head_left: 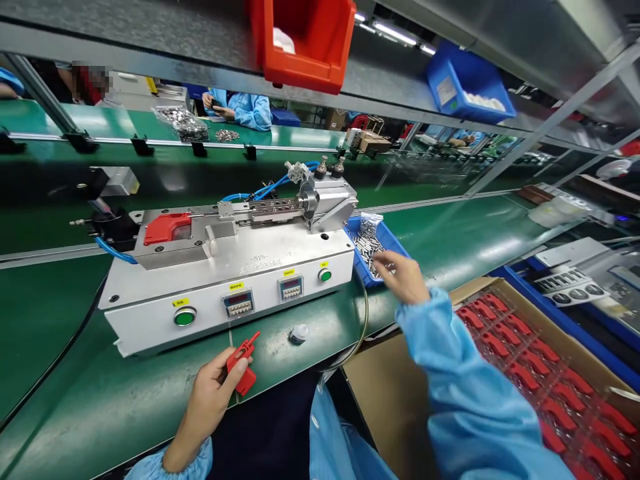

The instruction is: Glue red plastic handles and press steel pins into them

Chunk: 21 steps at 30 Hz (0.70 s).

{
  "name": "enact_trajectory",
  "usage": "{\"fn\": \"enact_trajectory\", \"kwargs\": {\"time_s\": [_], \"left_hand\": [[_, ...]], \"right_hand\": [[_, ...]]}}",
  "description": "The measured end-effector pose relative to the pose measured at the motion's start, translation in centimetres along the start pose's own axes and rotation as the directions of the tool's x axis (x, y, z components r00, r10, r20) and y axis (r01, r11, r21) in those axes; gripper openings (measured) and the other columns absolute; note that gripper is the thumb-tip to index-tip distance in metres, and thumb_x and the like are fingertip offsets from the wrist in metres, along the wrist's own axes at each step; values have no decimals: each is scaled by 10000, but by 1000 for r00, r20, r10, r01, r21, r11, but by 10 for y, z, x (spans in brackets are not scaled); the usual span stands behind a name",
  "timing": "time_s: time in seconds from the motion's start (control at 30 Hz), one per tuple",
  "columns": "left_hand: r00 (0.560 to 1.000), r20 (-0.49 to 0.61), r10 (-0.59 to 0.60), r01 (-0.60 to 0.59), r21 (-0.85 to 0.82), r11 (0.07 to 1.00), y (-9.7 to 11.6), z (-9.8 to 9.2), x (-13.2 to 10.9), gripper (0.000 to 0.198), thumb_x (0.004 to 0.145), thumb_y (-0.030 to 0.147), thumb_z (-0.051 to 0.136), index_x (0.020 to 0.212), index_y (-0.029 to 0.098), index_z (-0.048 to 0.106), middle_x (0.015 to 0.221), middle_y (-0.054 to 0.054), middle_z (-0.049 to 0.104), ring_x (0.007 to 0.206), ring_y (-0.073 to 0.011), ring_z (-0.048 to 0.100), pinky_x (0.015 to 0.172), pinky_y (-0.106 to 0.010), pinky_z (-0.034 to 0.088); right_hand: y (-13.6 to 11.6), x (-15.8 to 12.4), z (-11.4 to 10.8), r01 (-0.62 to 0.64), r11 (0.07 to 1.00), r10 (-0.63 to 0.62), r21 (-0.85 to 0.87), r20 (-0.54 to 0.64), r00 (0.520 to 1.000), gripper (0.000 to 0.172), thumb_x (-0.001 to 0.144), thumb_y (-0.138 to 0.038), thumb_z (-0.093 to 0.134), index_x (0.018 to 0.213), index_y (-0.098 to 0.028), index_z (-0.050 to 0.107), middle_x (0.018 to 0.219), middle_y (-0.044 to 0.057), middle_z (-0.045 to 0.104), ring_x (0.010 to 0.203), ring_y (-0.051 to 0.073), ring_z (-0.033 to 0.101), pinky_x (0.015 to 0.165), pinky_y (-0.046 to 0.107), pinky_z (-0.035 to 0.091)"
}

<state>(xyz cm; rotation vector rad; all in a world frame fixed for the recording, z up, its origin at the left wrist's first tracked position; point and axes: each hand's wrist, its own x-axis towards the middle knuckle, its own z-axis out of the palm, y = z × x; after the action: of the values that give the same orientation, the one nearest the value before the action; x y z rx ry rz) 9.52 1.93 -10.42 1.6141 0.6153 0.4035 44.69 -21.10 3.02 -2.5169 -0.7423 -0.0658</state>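
Observation:
My left hand [213, 393] is closed around a small red plastic part [241, 363] near the front edge of the green table. My right hand [403, 277] reaches into a blue tray [395, 243] of small metal pins, its fingers pinched together among them; what they hold is too small to make out. Between the hands stands a white and silver press machine [230, 267] with green buttons, two small displays and another red part [167, 227] seated in its fixture.
A cardboard box [390, 393] at the right holds rows of red parts [530, 373]. A small white cap [299, 333] lies on the table. Red [305, 40] and blue [467, 83] bins hang overhead. Another person in blue [245, 108] works across the conveyor.

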Motion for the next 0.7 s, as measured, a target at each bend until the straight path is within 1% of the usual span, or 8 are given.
{"fn": "enact_trajectory", "kwargs": {"time_s": [0.03, 0.13, 0.27, 0.37, 0.47, 0.57, 0.63, 0.7], "left_hand": [[1000, 11, 5, -5, 1, 1000, -2, 0, 0, 559, 916, 716, 641, 859, 179, 788, 713, -30, 700, 640, -190, 626, 583, -259, 537], [1000, 17, 16, -16, -8, 1000, -5, 1, 1, 554, 922, 708, 642, 834, 175, 764, 697, -17, 656, 628, -171, 579, 578, -247, 503], [999, 27, 34, -34, -24, 999, -4, 3, 3, 560, 929, 713, 627, 823, 174, 740, 691, -10, 619, 640, -168, 555, 606, -253, 481], [998, 39, 39, -38, -25, 999, -3, 4, 4, 565, 942, 718, 601, 804, 180, 707, 684, -10, 599, 652, -174, 544, 618, -260, 459], [998, 46, 37, -37, -17, 999, -3, 7, 6, 551, 954, 704, 584, 764, 190, 646, 660, 7, 554, 635, -164, 502, 611, -261, 416], [997, 70, 39, -39, 8, 999, 2, 10, 9, 519, 983, 650, 547, 727, 199, 564, 633, 31, 474, 618, -148, 443, 617, -267, 359], [997, 69, 40, -42, 29, 999, 8, 10, 11, 487, 987, 599, 537, 704, 203, 507, 627, 43, 430, 617, -141, 417, 628, -274, 325], [998, 58, 37, -40, 38, 998, 15, 8, 14, 455, 974, 558, 548, 695, 205, 477, 623, 52, 403, 616, -136, 397, 633, -278, 304]], "right_hand": [[6, 23, -6, -76, 996, 76, -50, -6, 997, 22, 893, -193, 755, 898, -206, 772, 864, 30, 770, 822, 207, 720, 854, 379, 593], [15, 67, -6, -206, 970, 210, -126, 18, 978, 135, 909, -207, 782, 802, -162, 712, 777, 20, 707, 781, 190, 692, 813, 361, 588], [11, 78, 6, -264, 952, 279, -154, 85, 957, 255, 1022, -386, 693, 925, -151, 687, 911, 8, 702, 806, 144, 674, 779, 316, 599], [1, 78, -11, -255, 959, 265, -125, 76, 961, 251, 954, -294, 732, 767, -170, 620, 758, 2, 666, 738, 159, 661, 748, 316, 576], [-15, 74, -45, -162, 986, 164, -28, 56, 985, 275, 878, -318, 726, 695, -218, 546, 686, 13, 655, 710, 186, 665, 711, 315, 563], [-41, 61, -64, 61, 979, -68, 195, 29, 997, 356, 786, -517, 787, 745, -230, 581, 747, 44, 699, 716, 206, 665, 686, 325, 569], [-65, 48, -57, 205, 935, -224, 291, 36, 974, 427, 763, -617, 804, 835, -232, 634, 788, 61, 721, 727, 221, 673, 684, 335, 578], [-94, 34, -38, 328, 900, -369, 287, 100, 924, 429, 840, -639, 750, 976, -237, 686, 840, 71, 745, 749, 233, 696, 718, 353, 599]]}}
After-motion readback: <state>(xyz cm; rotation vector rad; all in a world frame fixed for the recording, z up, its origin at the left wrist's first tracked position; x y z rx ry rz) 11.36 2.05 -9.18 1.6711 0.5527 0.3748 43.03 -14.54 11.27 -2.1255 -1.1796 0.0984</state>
